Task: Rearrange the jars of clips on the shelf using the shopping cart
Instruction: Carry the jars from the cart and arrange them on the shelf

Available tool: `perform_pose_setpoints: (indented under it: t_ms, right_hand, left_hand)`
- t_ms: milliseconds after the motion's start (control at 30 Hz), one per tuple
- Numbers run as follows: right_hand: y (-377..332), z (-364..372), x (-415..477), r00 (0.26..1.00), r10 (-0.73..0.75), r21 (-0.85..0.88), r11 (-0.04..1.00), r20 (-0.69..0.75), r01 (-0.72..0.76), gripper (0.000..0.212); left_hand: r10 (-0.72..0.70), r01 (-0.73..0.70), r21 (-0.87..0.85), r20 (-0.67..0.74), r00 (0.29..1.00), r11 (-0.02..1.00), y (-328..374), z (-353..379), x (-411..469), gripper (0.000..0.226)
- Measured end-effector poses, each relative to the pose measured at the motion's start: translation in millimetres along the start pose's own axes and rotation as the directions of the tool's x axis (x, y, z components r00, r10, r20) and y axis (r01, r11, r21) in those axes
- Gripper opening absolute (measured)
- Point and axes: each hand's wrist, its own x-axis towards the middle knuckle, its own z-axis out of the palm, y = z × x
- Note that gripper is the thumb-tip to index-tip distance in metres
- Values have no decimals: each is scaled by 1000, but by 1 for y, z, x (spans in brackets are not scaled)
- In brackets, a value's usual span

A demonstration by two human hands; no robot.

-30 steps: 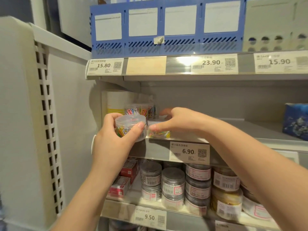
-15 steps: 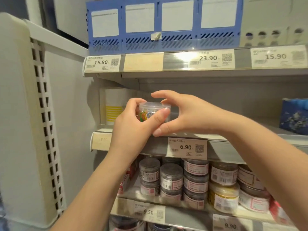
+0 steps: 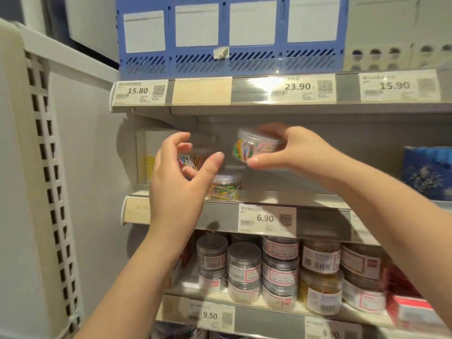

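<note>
**Jar of clips held above the middle shelf**

Your right hand (image 3: pixel 300 152) grips a clear round plastic jar of coloured paper clips (image 3: pixel 254 149). The thumb sits under its lower front edge and the fingers curl round the far side. The jar is tilted and in the air above the grey metal middle shelf (image 3: pixel 305 199), not touching it.

Your left hand (image 3: pixel 178 187) is raised just to the left, fingers spread and curved, thumb out in front. A second clear jar of coloured clips (image 3: pixel 195 160) shows behind that hand, between thumb and fingers. You cannot tell whether they touch it, and what it rests on is hidden.

A third clear jar of coloured clips (image 3: pixel 226 188) stands at the shelf's front edge, below the gap between your hands. The white 6.90 price tag (image 3: pixel 266 218) is on the shelf's front lip, just below and to the right of it.

A white box with yellow stripes (image 3: pixel 149 155) stands at the shelf's left end, and a blue patterned box (image 3: pixel 428 172) stands near its right end. On the shelf below, grey-lidded labelled jars (image 3: pixel 244 263) are stacked two high.
</note>
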Motion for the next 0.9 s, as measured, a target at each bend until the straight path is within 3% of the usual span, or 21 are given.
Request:
perform_pose_setpoints:
  t_ms: [167,400,800,900]
  right_hand:
    - [15,-2,14,989,140,-113,983,-40,-144,71]
    - [20,10,28,932,286,-400,899,222,-180,79]
    - [23,11,27,872,340,-400,897,353,-188,79]
    - [25,-7,26,880,348,-254,928,322,-274,57]
  left_hand:
    - [37,-24,131,-98,994,991,-22,0,5,47]
    - [45,-24,203,-99,994,979,-42,4,7,65]
    - [73,-53,161,-118,990,985,-48,5,6,67]
    - [80,-61,150,-125,989,987,-48,5,6,63]
